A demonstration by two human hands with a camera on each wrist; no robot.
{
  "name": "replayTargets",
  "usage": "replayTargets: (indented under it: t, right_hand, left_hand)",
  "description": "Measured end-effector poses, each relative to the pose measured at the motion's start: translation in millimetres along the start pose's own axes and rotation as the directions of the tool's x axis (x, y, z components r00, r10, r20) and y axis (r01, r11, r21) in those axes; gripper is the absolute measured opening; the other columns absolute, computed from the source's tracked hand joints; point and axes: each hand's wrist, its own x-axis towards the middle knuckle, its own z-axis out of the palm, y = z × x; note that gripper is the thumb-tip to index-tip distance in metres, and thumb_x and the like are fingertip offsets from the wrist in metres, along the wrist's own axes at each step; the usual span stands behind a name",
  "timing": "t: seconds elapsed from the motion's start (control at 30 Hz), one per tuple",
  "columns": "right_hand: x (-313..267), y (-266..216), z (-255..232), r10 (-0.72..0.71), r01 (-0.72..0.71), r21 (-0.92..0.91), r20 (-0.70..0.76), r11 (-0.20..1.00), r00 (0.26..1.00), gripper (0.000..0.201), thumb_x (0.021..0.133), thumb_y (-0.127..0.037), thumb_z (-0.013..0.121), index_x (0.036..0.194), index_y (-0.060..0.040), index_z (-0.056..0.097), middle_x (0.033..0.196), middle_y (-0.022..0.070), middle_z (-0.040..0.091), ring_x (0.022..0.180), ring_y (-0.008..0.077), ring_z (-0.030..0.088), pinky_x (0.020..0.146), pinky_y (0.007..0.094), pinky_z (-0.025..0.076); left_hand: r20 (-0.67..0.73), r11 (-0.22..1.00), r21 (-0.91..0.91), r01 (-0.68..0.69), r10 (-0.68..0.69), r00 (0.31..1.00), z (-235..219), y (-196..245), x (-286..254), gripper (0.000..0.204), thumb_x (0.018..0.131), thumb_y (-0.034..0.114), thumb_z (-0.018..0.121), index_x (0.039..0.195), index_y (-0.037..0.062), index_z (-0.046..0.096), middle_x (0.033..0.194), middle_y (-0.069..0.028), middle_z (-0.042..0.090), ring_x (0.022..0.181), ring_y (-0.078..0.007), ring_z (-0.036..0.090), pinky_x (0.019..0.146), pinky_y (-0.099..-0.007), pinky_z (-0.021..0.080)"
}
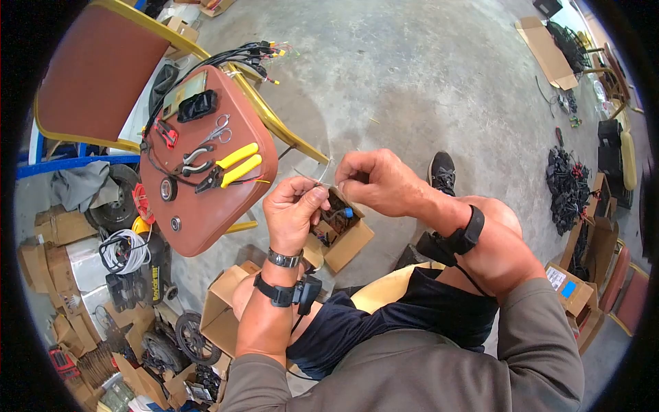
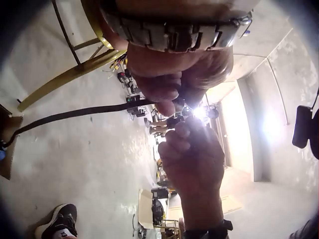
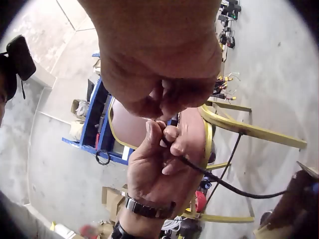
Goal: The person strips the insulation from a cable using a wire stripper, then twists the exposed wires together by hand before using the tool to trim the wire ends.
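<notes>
My left hand (image 1: 292,213) pinches the end of a black cable (image 2: 75,113) between thumb and fingers. Thin pale wire strands (image 1: 325,172) stick out just past those fingertips. The right hand (image 1: 381,182) has its fingers curled, thumb and forefinger pinched together right at the strands. In the right wrist view the fingertips of both hands meet, and the right fingers largely hide what is between them. From the left hand the cable runs down toward an open cardboard box (image 1: 350,247) holding cables and a blue-ended part (image 1: 349,213).
A brown-seated chair (image 1: 226,226) at left bears yellow-handled pliers (image 1: 240,165), scissors (image 1: 220,129), tape rolls (image 1: 167,189) and a cable bundle (image 1: 240,55). Boxes, wheels and a white cable coil (image 1: 125,250) crowd the left floor. Black cables (image 1: 568,189) lie in a heap at right.
</notes>
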Motion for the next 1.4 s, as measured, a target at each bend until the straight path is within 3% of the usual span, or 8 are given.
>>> replayTargets:
  t: [0.2,0.63,0.73,0.83,0.93,1.03,1.27,1.4]
  right_hand:
    - [6,3,-4,-0.092,0.08,-0.078,-0.166,0.994,0.982,0.004,0.085,-0.002,0.061,0.089,0.0002,0.063,0.073,0.0002,0.06,0.071,0.0054,0.052,0.064,0.0259,0.046]
    - [-4,-3,4,-0.066,0.066,0.005,-0.014,0.998,0.998,0.01,0.081,-0.009,0.063,0.087,-0.0006,0.066,0.072,0.0138,0.067,0.065,0.0177,0.065,0.062,0.0339,0.052]
    - [1,-2,-7,-0.079,0.069,-0.097,-0.112,0.993,0.991,0.005,0.084,-0.002,0.059,0.087,-0.0004,0.062,0.072,0.0024,0.061,0.068,0.0064,0.052,0.061,0.0271,0.046]
    - [7,1,-9,-0.183,0.154,-0.167,-0.174,0.974,0.968,0.004,0.083,-0.002,0.059,0.086,0.0001,0.062,0.071,0.0029,0.061,0.067,0.0072,0.052,0.06,0.0277,0.046]
    - [5,1,-8,-0.167,0.141,-0.216,-0.108,0.966,0.98,0.011,0.079,-0.008,0.062,0.087,-0.0008,0.066,0.073,0.0152,0.066,0.066,0.0212,0.065,0.063,0.0349,0.051]
    - [-5,-6,2,0.007,-0.006,-0.018,0.04,1.0,0.999,0.012,0.079,-0.008,0.062,0.087,-0.0007,0.066,0.075,0.0142,0.067,0.068,0.0188,0.064,0.064,0.0337,0.051]
    - [-4,-3,0,0.067,-0.106,0.3,0.136,0.948,0.988,0.015,0.083,-0.013,0.064,0.086,0.0018,0.065,0.076,0.0067,0.067,0.072,0.0133,0.061,0.066,0.031,0.051]
    - [-3,-6,2,0.025,-0.04,0.17,0.088,0.985,0.996,0.014,0.083,-0.012,0.065,0.088,0.0006,0.066,0.076,0.0082,0.068,0.072,0.0132,0.062,0.066,0.031,0.051]
  left_hand:
    - [0.068,0.999,0.022,0.043,-0.044,0.997,5,2,-3,0.011,0.089,0.008,0.069,0.09,-0.0009,0.064,0.075,-0.0105,0.066,0.059,-0.0126,0.061,0.044,-0.0195,0.041]
    - [0.056,0.993,-0.101,0.059,-0.053,0.997,2,0,-1,0.009,0.09,0.007,0.069,0.091,0.0004,0.063,0.076,-0.0082,0.066,0.06,-0.0099,0.06,0.044,-0.0195,0.041]
    - [0.106,0.995,-0.077,0.056,-0.048,0.993,3,3,-3,0.008,0.089,0.006,0.069,0.091,0.0009,0.063,0.076,-0.0084,0.066,0.059,-0.0098,0.06,0.044,-0.0193,0.041]
    - [0.152,0.996,-0.065,0.066,-0.056,0.987,6,2,-3,0.009,0.089,0.007,0.069,0.09,0.0012,0.062,0.075,-0.0082,0.066,0.058,-0.0103,0.06,0.044,-0.019,0.041]
    - [0.122,0.995,-0.098,0.012,0.0,0.993,0,-2,-1,0.011,0.09,0.01,0.069,0.094,0.0025,0.062,0.08,-0.0128,0.066,0.061,-0.0141,0.061,0.044,-0.0203,0.041]
    - [0.036,0.994,-0.111,0.006,-0.002,0.999,3,-1,0,0.009,0.09,0.007,0.069,0.09,0.0014,0.062,0.076,-0.008,0.065,0.06,-0.01,0.06,0.044,-0.019,0.041]
    - [0.047,0.993,-0.114,0.017,-0.011,0.999,5,3,0,0.01,0.09,0.007,0.069,0.089,0.0009,0.061,0.076,-0.0078,0.065,0.061,-0.01,0.06,0.045,-0.0192,0.042]
    - [0.058,0.996,-0.085,0.021,-0.016,0.998,3,2,-1,0.01,0.09,0.007,0.069,0.089,0.0006,0.062,0.076,-0.0077,0.065,0.061,-0.0097,0.06,0.046,-0.0193,0.042]
